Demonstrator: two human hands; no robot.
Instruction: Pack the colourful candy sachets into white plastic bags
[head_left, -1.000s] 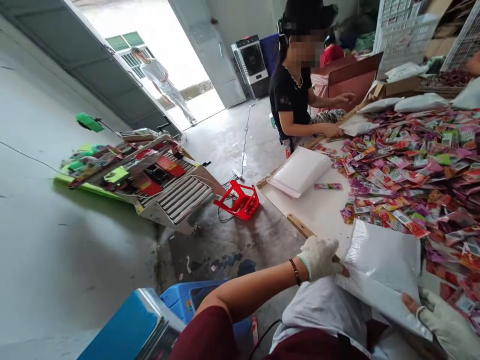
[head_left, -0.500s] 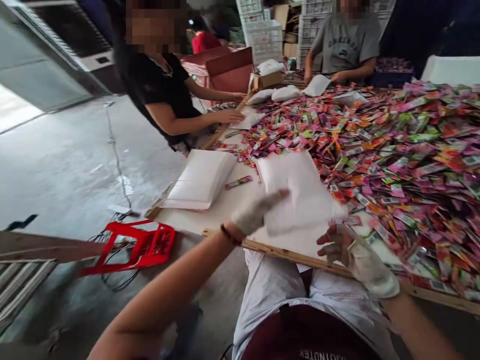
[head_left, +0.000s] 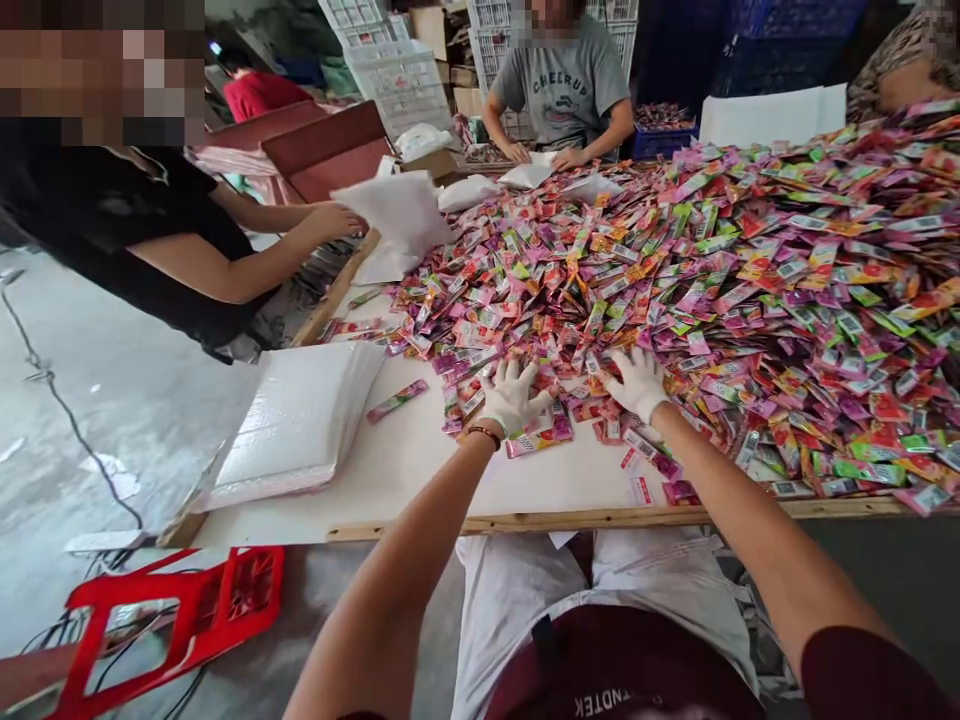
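A wide heap of small colourful sachets covers much of the table. My left hand, in a white glove with bare fingertips, rests with spread fingers on sachets at the heap's near edge. To its right, my right hand, gloved the same way, lies on the heap with its fingers apart. Neither hand grips anything. A stack of flat white bags sits on the table to the left of my left hand. One lone sachet lies between that stack and the heap.
A wooden rim edges the table near me. At the left, a co-worker holds a white bag; another co-worker works across the heap. A red plastic stool and cables are on the floor at lower left.
The white bag that lay before me is gone from that spot. Both my hands have reached forward onto the sachets. The co-worker at left has lifted a white bag. My view has shifted right.
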